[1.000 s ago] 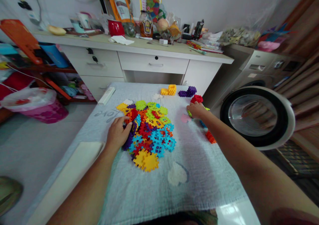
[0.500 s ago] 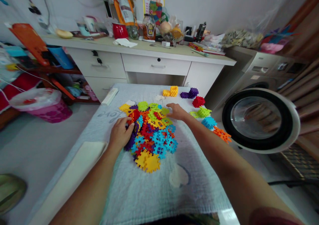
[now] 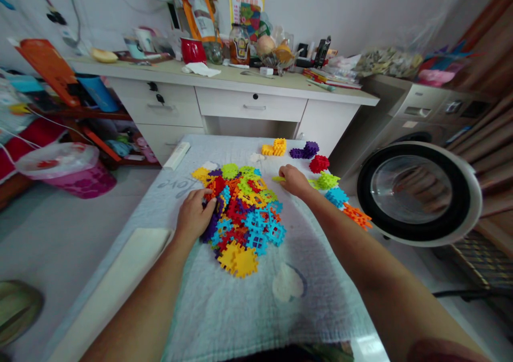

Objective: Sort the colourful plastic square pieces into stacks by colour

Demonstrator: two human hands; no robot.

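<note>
A heap of interlocking plastic building pieces [image 3: 240, 204] in red, blue, yellow, purple, orange and green lies on the cloth-covered table. My left hand [image 3: 194, 213] rests against the heap's left side, thumb and fingers apart, touching pieces there; its fingertips are partly hidden. Right of the heap, my right hand [image 3: 292, 180] is closed on a flat lime-green building piece [image 3: 278, 179], whose edge sticks out to the left. Close to that hand lie a lime-green cluster [image 3: 327, 180] and a red cluster [image 3: 319, 163].
Along the table's far and right edges sit yellow [image 3: 274, 147], purple [image 3: 305, 150], blue [image 3: 336, 197] and orange pieces [image 3: 357, 215]. A long white box [image 3: 177, 156] lies at the far left. Behind stands a cluttered counter [image 3: 160, 69]; a washing machine with its door [image 3: 417, 191] open is at right.
My right hand has moved right, away from the heap, and its fingers have closed on a lime-green piece. My left hand has stayed at the heap.
</note>
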